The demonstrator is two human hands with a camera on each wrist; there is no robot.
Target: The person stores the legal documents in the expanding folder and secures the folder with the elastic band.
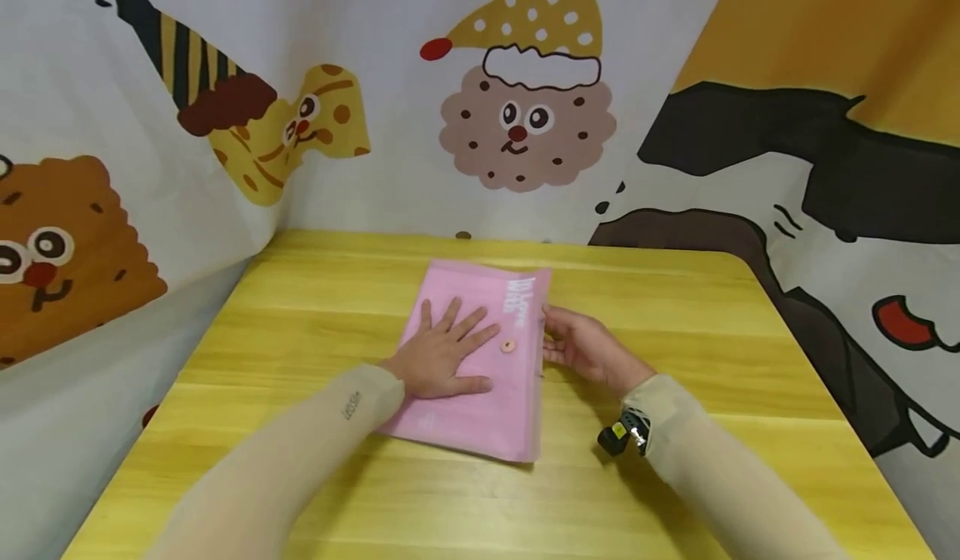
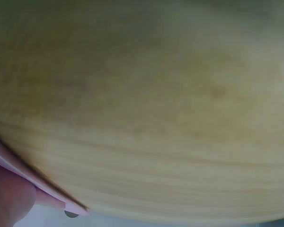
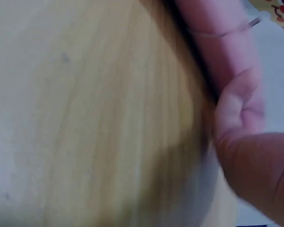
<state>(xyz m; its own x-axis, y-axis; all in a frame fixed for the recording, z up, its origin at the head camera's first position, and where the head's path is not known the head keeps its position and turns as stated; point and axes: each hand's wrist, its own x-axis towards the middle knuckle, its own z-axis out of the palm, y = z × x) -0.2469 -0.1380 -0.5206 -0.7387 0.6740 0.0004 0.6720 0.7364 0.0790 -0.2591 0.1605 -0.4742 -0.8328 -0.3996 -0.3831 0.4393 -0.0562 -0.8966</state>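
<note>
A pink document folder (image 1: 468,422) with a small round button (image 1: 507,347) and white lettering lies on the table. My left hand (image 1: 442,358) rests flat on its upper face, fingers spread. In the left wrist view, part of that hand (image 2: 12,196) shows at the folder's edge. At the right edge, my right hand (image 1: 588,345) holds the folder with bent fingers, some of them partly hidden. The right wrist view has a bent digit (image 3: 236,101) against the pink side, and a thin cord (image 3: 220,34) crosses the folder farther along.
The yellow wood-grain table (image 1: 315,293) extends around the folder. A cartoon-printed curtain (image 1: 390,193) hangs behind the table and along both sides. A small black device (image 1: 615,437) is strapped at the right wrist.
</note>
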